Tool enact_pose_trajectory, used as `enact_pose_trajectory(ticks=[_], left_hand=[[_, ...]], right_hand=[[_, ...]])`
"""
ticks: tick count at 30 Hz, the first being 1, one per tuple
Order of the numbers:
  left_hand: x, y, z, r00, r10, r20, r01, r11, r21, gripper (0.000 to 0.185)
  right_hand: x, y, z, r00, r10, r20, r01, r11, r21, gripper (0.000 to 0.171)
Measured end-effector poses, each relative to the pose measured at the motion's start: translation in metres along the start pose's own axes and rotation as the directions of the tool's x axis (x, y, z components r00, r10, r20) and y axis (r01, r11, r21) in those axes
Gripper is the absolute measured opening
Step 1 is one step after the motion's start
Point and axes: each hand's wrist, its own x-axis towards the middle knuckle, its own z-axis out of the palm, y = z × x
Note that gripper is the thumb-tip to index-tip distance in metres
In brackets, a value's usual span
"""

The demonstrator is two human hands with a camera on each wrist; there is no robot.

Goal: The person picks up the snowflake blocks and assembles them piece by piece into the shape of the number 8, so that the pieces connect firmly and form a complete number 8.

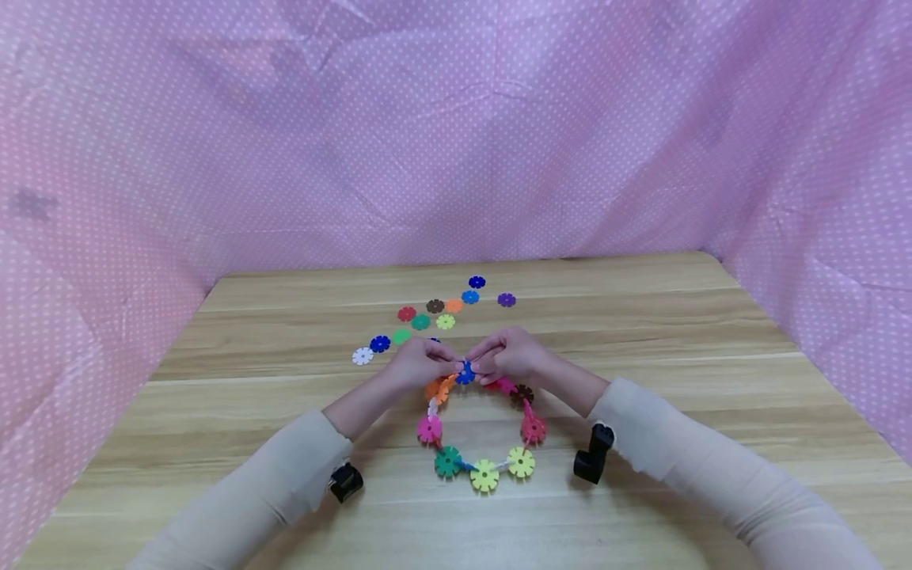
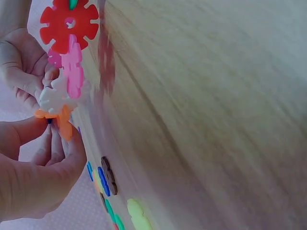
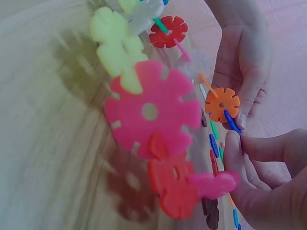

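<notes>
A: What is happening?
B: The left hand [image 1: 422,364] and right hand [image 1: 516,354] are pinching a blue disc [image 1: 465,374] at the far side of a looped chain [image 1: 484,467] on the tabletop [image 1: 641,317].
A: What is hiding?
B: The right hand is covering the chain's far right end; I cannot tell whether it is joining the disc. Farther left, loose discs [image 1: 420,322] are lying, one partly hidden. Sleeves [image 1: 245,487] are running out of view.
</notes>
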Motion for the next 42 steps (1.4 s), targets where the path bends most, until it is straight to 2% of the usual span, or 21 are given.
enact_pose_trajectory(ticks=[3, 7, 12, 14, 18, 24, 28, 30, 35, 40, 42], left_hand=[[0.0, 0.0, -0.001, 1.0, -0.014, 0.008, 0.014, 1.0, -0.024, 0.013], [-0.001, 0.0, -0.002, 0.999, -0.033, 0.021, 0.034, 0.998, -0.051, 0.013], [0.0, -0.001, -0.003, 0.998, -0.048, 0.031, 0.05, 0.996, -0.077, 0.013], [0.0, -0.001, -0.003, 0.998, -0.053, 0.033, 0.056, 0.996, -0.077, 0.013], [0.001, 0.0, -0.003, 0.997, -0.064, 0.042, 0.067, 0.995, -0.079, 0.013], [0.001, 0.001, -0.005, 0.996, -0.064, 0.057, 0.068, 0.995, -0.077, 0.014], [0.001, 0.003, -0.005, 0.996, -0.065, 0.057, 0.069, 0.996, -0.061, 0.015], [0.0, 0.004, -0.006, 0.997, -0.065, 0.052, 0.068, 0.996, -0.058, 0.016], [0.001, 0.003, -0.005, 0.996, -0.071, 0.05, 0.074, 0.995, -0.064, 0.016], [0.001, 0.002, -0.005, 0.995, -0.081, 0.05, 0.085, 0.994, -0.072, 0.015], [0.001, 0.002, -0.005, 0.995, -0.085, 0.047, 0.088, 0.994, -0.07, 0.015]], right_hand=[[0.001, -0.001, -0.002, 1.0, -0.001, -0.006, 0.001, 1.0, -0.026, 0.025], [0.009, -0.001, -0.012, 0.997, -0.044, -0.061, 0.034, 0.986, -0.162, 0.025], [0.031, -0.004, -0.039, 0.971, -0.138, -0.196, 0.058, 0.928, -0.368, 0.026], [0.039, -0.007, -0.05, 0.952, -0.191, -0.238, 0.07, 0.897, -0.437, 0.024], [0.056, -0.011, -0.067, 0.92, -0.285, -0.269, 0.085, 0.815, -0.573, 0.025], [0.079, -0.011, -0.083, 0.914, -0.331, -0.234, 0.056, 0.674, -0.736, 0.034], [0.086, -0.011, -0.09, 0.912, -0.341, -0.226, 0.032, 0.61, -0.792, 0.03], [0.087, -0.011, -0.092, 0.911, -0.338, -0.239, 0.021, 0.615, -0.788, 0.028], [0.082, -0.008, -0.097, 0.896, -0.335, -0.29, 0.006, 0.663, -0.748, 0.029], [0.072, -0.006, -0.098, 0.875, -0.375, -0.307, 0.054, 0.705, -0.707, 0.026], [0.066, -0.006, -0.095, 0.884, -0.365, -0.292, 0.088, 0.744, -0.662, 0.023]])
